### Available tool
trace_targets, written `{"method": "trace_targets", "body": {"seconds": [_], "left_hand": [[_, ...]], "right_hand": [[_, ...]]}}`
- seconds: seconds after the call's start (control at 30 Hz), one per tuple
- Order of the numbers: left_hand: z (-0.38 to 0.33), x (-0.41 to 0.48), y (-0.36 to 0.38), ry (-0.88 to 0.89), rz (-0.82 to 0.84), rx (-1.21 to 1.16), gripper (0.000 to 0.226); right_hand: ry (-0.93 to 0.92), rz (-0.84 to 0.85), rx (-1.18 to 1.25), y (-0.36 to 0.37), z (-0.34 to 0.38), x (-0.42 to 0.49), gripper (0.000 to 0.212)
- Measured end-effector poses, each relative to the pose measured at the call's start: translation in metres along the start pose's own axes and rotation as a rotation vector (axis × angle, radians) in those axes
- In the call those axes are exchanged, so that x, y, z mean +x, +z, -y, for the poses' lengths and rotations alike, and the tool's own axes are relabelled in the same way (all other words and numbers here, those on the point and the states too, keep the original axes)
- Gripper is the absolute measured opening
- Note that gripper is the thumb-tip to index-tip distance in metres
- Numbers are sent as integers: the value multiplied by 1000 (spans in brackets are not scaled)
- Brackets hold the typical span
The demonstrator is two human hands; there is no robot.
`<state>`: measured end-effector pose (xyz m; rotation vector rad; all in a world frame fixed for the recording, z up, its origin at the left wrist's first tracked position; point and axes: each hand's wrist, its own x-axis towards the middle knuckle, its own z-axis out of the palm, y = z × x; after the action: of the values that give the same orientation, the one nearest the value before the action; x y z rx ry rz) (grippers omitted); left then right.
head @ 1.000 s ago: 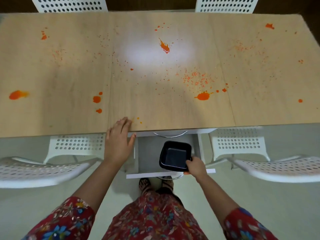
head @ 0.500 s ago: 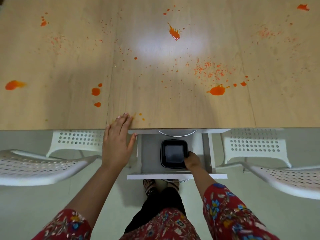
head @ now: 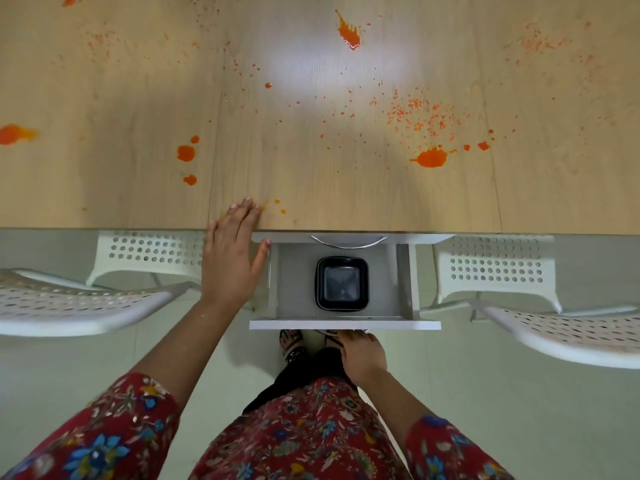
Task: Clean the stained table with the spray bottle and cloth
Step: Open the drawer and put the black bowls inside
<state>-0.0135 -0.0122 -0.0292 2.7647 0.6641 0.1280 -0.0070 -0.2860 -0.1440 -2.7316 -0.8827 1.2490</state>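
Head-worn camera looks steeply down onto table

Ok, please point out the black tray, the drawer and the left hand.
black tray point(head: 341, 284), head view, inner bottom.
drawer point(head: 345, 324), head view, white front panel.
left hand point(head: 229, 261), head view, back of hand.

The table has a light wood-grain top in three panels joined by thin seams, spattered with orange-red stains. A large blot lies right of centre, a pointed streak at the far middle, a smear at the left edge, and two round drops left of centre. Fine speckles lie above the blot. Its white drawer stands pulled out under the near edge.
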Motion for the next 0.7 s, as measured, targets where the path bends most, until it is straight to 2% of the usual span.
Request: {"method": "trace_targets", "body": {"seconds": [0.07, 0.3, 0.7], "left_hand": [[-1, 0, -1, 1, -5, -2, 56], [-1, 3, -2, 3, -60, -16, 52], [6, 10, -3, 50, -161, -11, 40]], "right_hand": [[61, 35, -92, -8, 2, 13, 32], [124, 51, -185, -30, 8, 51, 25], [112, -243, 46, -98, 12, 122, 42]]}}
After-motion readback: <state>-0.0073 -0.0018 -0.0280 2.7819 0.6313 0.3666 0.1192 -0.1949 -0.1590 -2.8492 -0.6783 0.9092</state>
